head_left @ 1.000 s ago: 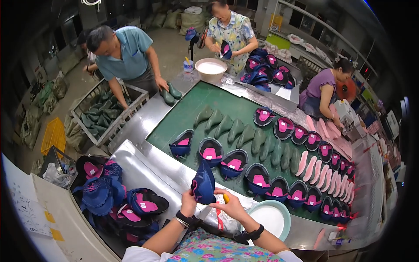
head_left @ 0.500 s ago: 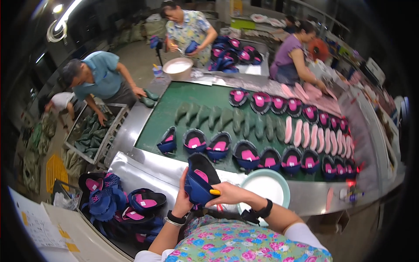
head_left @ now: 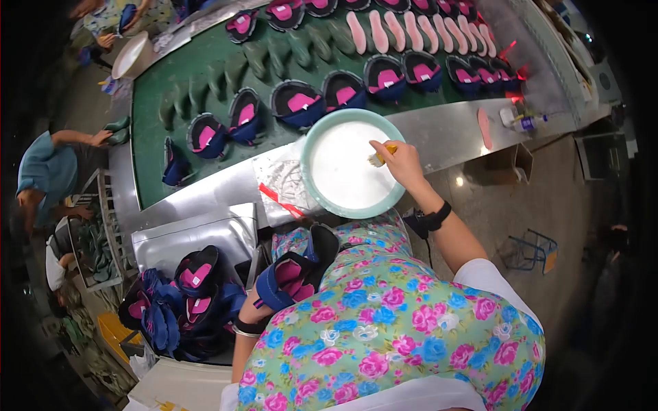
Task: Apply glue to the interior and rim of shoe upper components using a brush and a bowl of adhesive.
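A navy shoe upper [head_left: 286, 286] with a black lining and pink inside is in my left hand [head_left: 253, 309], low against my floral apron. My left fingers are partly hidden by the upper. My right hand [head_left: 404, 166] grips a small brush [head_left: 379, 158] with a yellow handle and pale bristles. It is over a light green basin [head_left: 308, 171] of white liquid [head_left: 343, 164]; whether the bristles touch the liquid I cannot tell. A heap of similar uppers [head_left: 164, 315] lies to the left of my left hand.
Beyond the basin, a green conveyor belt [head_left: 154, 147] carries rows of navy uppers [head_left: 296, 103], dark green shoe lasts [head_left: 255, 60] and pink insoles [head_left: 378, 31]. A co-worker [head_left: 51, 164] at the left handles green lasts. A blue-framed stool [head_left: 533, 252] stands on the floor at right.
My right hand has moved from the upper to above the basin with the brush. My left hand has lowered the upper toward my apron. The view has turned downward and to the right.
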Available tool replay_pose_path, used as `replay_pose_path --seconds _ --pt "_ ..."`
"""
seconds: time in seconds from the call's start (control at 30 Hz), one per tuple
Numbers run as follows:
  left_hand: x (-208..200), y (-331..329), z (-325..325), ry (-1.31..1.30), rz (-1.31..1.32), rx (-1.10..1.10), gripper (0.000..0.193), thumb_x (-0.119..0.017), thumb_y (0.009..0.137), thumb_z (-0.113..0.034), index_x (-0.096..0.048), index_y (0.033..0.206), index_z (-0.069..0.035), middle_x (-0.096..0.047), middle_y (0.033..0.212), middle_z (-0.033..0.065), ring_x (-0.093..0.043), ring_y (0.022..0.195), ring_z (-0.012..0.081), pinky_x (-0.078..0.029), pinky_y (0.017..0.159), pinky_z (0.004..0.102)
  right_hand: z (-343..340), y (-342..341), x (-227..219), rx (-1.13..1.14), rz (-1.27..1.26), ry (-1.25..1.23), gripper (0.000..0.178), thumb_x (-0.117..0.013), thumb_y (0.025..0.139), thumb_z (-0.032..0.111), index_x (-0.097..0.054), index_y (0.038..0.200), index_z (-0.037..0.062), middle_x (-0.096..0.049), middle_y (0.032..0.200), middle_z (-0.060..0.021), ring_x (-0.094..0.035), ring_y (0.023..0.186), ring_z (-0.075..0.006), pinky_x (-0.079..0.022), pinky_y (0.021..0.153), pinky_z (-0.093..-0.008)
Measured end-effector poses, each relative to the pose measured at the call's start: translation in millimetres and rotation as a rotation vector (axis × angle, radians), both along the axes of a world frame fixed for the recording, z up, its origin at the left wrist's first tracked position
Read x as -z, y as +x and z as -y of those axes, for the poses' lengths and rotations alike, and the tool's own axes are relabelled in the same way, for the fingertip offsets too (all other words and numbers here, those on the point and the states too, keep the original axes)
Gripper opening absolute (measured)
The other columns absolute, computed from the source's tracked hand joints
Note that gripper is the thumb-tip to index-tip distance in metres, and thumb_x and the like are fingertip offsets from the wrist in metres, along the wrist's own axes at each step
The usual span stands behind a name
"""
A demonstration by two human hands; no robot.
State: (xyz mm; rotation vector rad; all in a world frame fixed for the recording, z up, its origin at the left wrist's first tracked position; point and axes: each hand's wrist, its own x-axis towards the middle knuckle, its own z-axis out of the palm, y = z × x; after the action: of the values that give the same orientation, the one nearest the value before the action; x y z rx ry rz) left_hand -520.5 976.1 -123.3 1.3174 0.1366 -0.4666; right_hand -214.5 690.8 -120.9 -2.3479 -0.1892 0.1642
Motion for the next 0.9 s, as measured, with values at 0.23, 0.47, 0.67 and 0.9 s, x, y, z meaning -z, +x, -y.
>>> replay_pose_path --seconds 0.23,0.47,0.67,0.9 --pt "-58 41 15 -0.670 -0.367 -0.296 0.040 -0.053 0.090 -0.001 -0.045 0.129 -0.006 -0.049 0.128 0.0115 -0.050 0.118 0.0217 -0.043 0.096 0.0328 19 -24 85 0.000 -0.002 0.069 0.020 -0.073 0.071 0.017 -0.070 0.085 0.0027 -0.066 0.079 -0.0179 -0.065 0.072 -0.0307 -0.052 0.070 -0.0352" --pt "53 54 -1 -0.118 -0.222 -0.434 0.042 -0.058 0.088 -0.005 -0.044 0.128 -0.004 -0.058 0.113 0.0044 -0.058 0.098 0.0161 -0.047 0.088 0.0310 12 -30 34 0.031 0.045 0.151 0.019 -0.072 0.072 0.012 -0.070 0.089 0.0027 -0.067 0.083 -0.0169 -0.066 0.075 -0.0285 -0.052 0.071 -0.0323" --pt "50 97 28 -0.295 -0.152 -0.435 0.040 -0.055 0.090 -0.007 -0.045 0.129 -0.004 -0.058 0.114 0.0039 -0.057 0.101 0.0158 -0.046 0.090 0.0311 -19 -50 -51 -0.234 -0.186 0.589 0.018 -0.071 0.076 0.006 -0.070 0.093 0.0010 -0.069 0.090 -0.0059 -0.062 0.081 -0.0111 -0.048 0.075 -0.0227" --pt "50 120 37 -0.225 0.018 -0.325 0.041 -0.050 0.093 -0.011 -0.042 0.132 -0.004 -0.054 0.120 0.0052 -0.054 0.107 0.0163 -0.045 0.093 0.0316 -5 -37 -22 -0.099 -0.008 0.517 0.016 -0.072 0.077 0.012 -0.071 0.088 0.0011 -0.067 0.075 -0.0043 -0.060 0.069 -0.0091 -0.047 0.066 -0.0227"
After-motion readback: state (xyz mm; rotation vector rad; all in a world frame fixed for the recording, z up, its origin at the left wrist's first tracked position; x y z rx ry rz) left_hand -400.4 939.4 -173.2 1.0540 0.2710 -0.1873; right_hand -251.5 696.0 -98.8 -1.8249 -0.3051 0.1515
